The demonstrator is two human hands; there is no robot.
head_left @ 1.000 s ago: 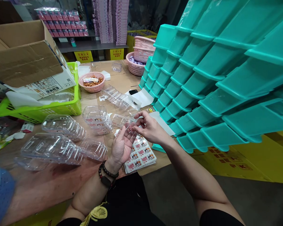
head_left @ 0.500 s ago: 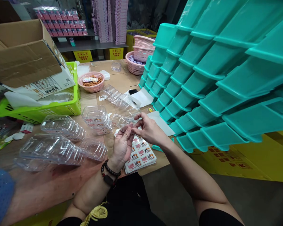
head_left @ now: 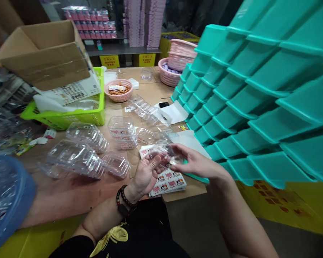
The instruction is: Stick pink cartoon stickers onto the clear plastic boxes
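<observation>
A clear plastic box (head_left: 163,152) with pinkish print on it is between my hands, partly smeared by motion. My left hand (head_left: 146,173) is closed on its near left side, thumb on top. On the right side of the box, my right hand (head_left: 196,162) curves with thumb and fingers around it. Below them lies a stack of sticker sheets (head_left: 168,183) printed with cartoon cats and pink lettering. Just left stands a stack of clear boxes (head_left: 122,132) bearing the same cat print. Nested clear boxes (head_left: 75,157) lie on their sides farther left.
Tall stacks of teal bins (head_left: 231,93) lean along the right. A green basket (head_left: 83,116) holds an open cardboard box (head_left: 48,53) at left. Beyond my hands are a pink basket of brown balls (head_left: 118,94), a phone (head_left: 164,104) and white paper (head_left: 177,113). A blue tub (head_left: 18,200) stands lower left.
The view has turned left, so the scene sits farther right. My fingertips, close together before, are now farther apart with the clear box plainly visible between them.
</observation>
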